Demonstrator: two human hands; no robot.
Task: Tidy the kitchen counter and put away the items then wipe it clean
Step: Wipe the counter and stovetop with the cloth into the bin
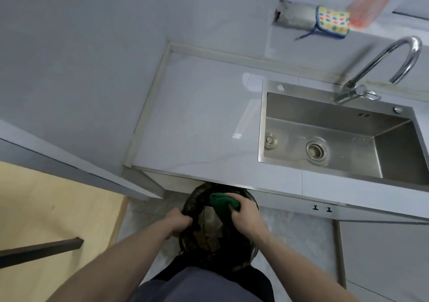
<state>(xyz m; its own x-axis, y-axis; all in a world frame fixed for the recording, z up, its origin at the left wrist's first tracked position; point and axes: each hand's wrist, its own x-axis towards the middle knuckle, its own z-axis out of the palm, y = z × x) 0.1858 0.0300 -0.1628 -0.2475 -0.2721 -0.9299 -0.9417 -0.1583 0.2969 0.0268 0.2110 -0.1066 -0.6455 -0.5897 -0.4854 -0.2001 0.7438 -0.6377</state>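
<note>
At the lower middle of the frame, the left hand [178, 220] grips the rim of a black bin bag [209, 239]. The right hand [246, 218] clutches a green cloth [224, 200] over the bag, below the bare surface [197, 120] beside the sink [325, 134].

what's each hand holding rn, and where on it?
Left hand grips the black bin bag at its left rim. Right hand holds a bunched green cloth by its right end, over the bag's opening.
</note>
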